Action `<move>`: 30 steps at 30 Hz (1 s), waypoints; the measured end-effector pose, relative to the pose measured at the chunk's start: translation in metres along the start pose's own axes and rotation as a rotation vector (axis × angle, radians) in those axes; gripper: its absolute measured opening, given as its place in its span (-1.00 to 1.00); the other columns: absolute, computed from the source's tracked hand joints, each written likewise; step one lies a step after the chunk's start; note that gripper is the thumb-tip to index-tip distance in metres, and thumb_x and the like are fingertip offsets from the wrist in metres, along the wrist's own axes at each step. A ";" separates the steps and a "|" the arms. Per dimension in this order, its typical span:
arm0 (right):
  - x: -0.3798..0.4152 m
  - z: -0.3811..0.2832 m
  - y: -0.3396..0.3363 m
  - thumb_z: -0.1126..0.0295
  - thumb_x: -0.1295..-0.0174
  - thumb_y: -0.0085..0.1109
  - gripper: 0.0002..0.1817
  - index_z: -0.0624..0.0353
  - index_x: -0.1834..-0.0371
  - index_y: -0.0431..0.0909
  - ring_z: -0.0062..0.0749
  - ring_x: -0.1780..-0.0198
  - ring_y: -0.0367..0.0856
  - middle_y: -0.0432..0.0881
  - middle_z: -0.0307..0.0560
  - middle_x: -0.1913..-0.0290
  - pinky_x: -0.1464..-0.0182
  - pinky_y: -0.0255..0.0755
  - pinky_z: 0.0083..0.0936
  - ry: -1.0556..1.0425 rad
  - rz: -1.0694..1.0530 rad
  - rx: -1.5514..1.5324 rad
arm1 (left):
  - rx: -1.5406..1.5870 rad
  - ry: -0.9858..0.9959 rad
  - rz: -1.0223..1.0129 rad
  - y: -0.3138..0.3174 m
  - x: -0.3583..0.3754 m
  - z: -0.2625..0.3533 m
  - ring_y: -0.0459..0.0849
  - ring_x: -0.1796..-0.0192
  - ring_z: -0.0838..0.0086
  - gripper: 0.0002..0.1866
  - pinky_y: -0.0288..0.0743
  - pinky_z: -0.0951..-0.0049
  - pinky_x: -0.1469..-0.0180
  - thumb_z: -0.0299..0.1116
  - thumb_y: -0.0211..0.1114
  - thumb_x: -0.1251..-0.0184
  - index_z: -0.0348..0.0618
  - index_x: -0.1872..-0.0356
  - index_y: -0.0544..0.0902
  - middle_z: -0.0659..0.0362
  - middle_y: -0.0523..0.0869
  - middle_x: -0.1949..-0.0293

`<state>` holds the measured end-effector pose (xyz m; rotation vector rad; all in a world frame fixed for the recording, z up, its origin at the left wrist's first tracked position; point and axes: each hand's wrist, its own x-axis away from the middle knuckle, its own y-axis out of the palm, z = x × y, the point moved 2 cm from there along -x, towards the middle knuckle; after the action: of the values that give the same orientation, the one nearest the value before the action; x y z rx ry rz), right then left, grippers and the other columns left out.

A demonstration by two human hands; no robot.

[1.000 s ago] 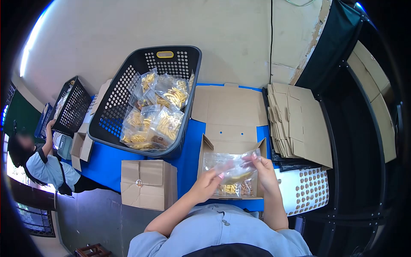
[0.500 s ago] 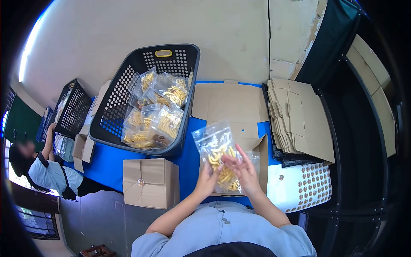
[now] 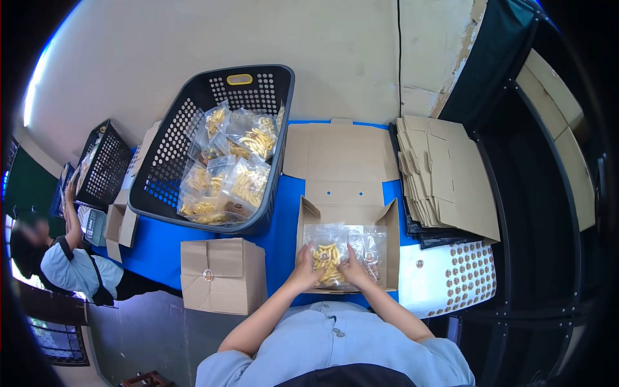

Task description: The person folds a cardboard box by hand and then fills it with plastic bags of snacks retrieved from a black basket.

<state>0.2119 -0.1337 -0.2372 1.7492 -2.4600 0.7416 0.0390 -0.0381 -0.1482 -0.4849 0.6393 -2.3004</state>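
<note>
A clear zip bag of curved yellow snacks (image 3: 330, 257) lies low in an open cardboard box (image 3: 348, 213), a round sticker on its front. My left hand (image 3: 305, 269) grips the bag's left edge, and my right hand (image 3: 354, 269) holds its right edge, thumbs over the front. Just right of it, another clear bag (image 3: 373, 248) with darker contents sits in the same box. The box lid (image 3: 342, 151) is folded back toward the wall. My fingers behind the bag are partly hidden.
A large dark basket (image 3: 158, 164) of similar snack bags stands at left, with a closed cardboard box (image 3: 222, 277) before it. Folded cardboard boxes (image 3: 451, 174) and a sticker sheet (image 3: 448, 280) lie at right. Another person (image 3: 77, 264) works far left beside a second basket (image 3: 104, 168).
Both hands have lowered the snack bag from above the box down into it. My right hand, spread against the bag before, now holds its edge. The other person's arm has shifted slightly.
</note>
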 end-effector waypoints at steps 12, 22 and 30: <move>0.031 -0.045 -0.009 0.14 -0.26 0.16 -0.02 0.26 -0.54 -0.30 0.26 0.08 0.64 0.61 0.50 0.14 0.00 0.49 -0.15 0.099 -0.211 0.374 | -0.073 -0.118 -0.473 -0.015 0.022 0.048 0.12 -0.49 -0.04 -0.36 0.06 0.20 -0.47 0.04 0.04 -0.45 -0.26 -0.33 0.34 -0.25 0.16 -0.44; -0.004 -0.127 -0.058 0.20 -0.25 0.20 -0.38 0.25 -0.34 0.35 -0.17 0.22 0.66 0.68 0.07 0.28 0.10 0.51 -0.34 -0.097 -0.017 0.200 | -0.159 0.519 0.325 -0.207 0.051 0.208 0.29 -0.44 0.02 -0.68 0.14 0.15 -0.43 -0.44 0.12 -0.31 -0.17 -0.06 0.63 -0.15 0.36 -0.37; -0.027 -0.265 -0.074 0.30 -0.29 0.13 -0.61 0.21 -0.15 0.50 -0.10 -0.11 0.50 0.63 0.02 0.09 -0.12 0.41 -0.25 -0.418 -0.078 0.196 | -0.384 0.361 0.580 -0.348 -0.040 0.166 0.56 -0.22 0.13 -0.75 0.36 0.25 -0.27 -0.29 0.20 -0.33 -0.15 0.06 0.68 -0.09 0.56 -0.20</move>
<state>0.2243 -0.0239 0.0158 2.2622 -2.6207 0.6907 -0.0310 0.1618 0.1767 -0.0279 1.2306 -1.7192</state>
